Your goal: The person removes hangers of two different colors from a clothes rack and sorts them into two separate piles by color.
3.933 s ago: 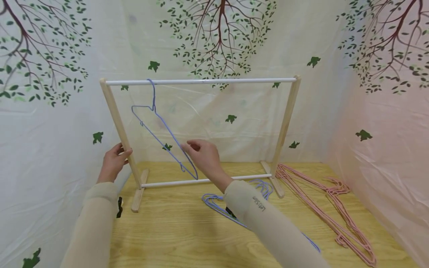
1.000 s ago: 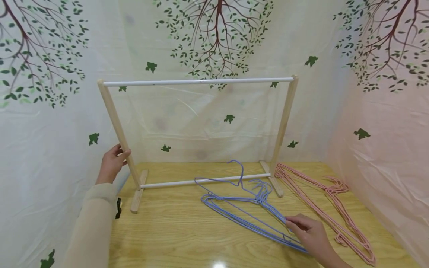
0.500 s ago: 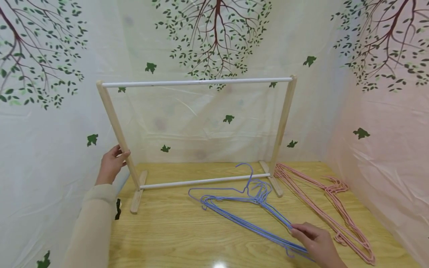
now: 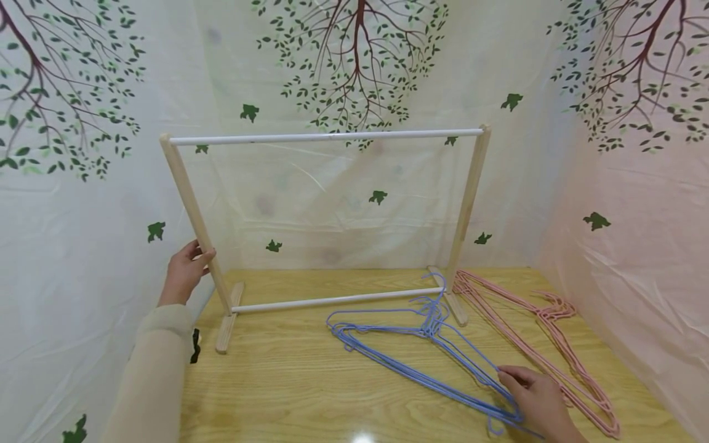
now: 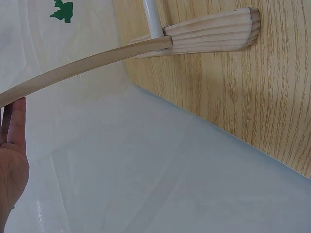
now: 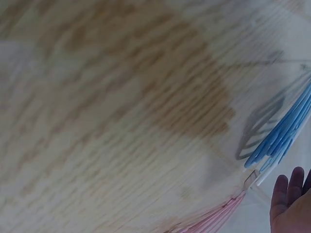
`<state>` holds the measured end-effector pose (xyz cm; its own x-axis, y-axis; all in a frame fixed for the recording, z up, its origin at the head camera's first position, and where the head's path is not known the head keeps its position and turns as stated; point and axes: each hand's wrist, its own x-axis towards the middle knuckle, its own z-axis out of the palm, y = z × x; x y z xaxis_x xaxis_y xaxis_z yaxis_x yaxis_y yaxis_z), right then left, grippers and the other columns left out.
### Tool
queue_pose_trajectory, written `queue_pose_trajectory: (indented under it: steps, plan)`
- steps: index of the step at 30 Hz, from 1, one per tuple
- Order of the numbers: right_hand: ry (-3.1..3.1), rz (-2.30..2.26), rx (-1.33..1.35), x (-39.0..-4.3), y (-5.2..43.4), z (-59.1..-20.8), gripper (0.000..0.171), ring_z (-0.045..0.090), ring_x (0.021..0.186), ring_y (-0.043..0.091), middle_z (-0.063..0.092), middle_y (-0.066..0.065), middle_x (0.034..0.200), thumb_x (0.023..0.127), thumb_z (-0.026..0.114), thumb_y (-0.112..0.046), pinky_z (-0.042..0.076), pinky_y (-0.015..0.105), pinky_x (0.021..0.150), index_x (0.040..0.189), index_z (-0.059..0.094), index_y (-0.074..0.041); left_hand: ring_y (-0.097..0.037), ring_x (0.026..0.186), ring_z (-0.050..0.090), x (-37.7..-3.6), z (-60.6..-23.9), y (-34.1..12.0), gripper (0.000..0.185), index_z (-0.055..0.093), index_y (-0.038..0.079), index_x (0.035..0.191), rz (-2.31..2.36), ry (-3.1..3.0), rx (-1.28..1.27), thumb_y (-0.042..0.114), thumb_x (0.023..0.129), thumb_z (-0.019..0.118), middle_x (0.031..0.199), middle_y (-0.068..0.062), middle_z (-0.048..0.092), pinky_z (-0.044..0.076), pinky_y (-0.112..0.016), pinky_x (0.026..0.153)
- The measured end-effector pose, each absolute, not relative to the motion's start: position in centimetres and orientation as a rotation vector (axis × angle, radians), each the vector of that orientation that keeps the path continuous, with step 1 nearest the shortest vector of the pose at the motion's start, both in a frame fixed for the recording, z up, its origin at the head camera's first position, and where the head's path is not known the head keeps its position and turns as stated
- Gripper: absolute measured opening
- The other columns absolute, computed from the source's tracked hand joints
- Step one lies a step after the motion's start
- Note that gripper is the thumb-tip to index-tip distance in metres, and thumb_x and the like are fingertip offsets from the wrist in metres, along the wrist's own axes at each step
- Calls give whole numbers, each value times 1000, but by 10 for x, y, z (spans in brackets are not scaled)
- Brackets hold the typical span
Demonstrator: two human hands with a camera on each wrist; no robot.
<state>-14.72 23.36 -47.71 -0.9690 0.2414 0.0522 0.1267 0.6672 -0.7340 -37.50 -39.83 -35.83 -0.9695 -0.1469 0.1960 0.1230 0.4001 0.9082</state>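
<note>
My left hand (image 4: 185, 274) grips the left post (image 4: 187, 191) of a small wooden rack, thumb in front and fingers behind. In the left wrist view its fingers (image 5: 18, 121) touch that post. Down at the right, my right hand (image 4: 536, 397) pinches the right end of a blue wire hanger (image 4: 371, 311). This hanger lies over a stack of similar blue hangers (image 4: 410, 367), hook pointing away from me. The right wrist view shows part of my right hand (image 6: 291, 208) beside the blue hangers; what it touches is not clear there.
The rack's white top bar (image 4: 327, 137) carries nothing. Its lower bar (image 4: 332, 301) runs just behind the blue hangers. Several pink hangers (image 4: 554, 315) lie at the right on the wooden table (image 4: 288, 381). A printed curtain (image 4: 310, 215) hangs behind and on both sides.
The blue hanger came off the rack's top bar and moved down and right in my right hand. It now overlaps the blue stack. My left hand stays on the post.
</note>
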Motion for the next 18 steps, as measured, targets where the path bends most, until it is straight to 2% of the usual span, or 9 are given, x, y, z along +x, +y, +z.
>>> queue_pose_trajectory:
  steps: [6,13,18]
  plan:
    - [-2720,1091,-237,-153,237,-482,28,69,87,18,74,10,103,95,68,-22,58,23,67,115,73,-2,-36,124,50,-375,-358,-398,59,32,6,155,-1590,-2412,36,30,105,50,145,-25,46,46,-52,103]
    - [-2699,1130,-209,-154,243,-482,37,65,104,35,66,19,120,98,66,-25,60,32,74,126,65,0,-30,120,53,-375,-357,-398,59,33,6,155,-1580,-2415,38,30,104,52,143,-24,47,49,-49,101]
    - [-2702,1191,-255,-155,244,-480,38,66,103,36,63,22,126,99,65,-25,60,31,71,128,64,0,-28,118,53,-375,-358,-399,58,34,6,155,-1574,-2414,29,30,104,51,143,-24,48,49,-49,101]
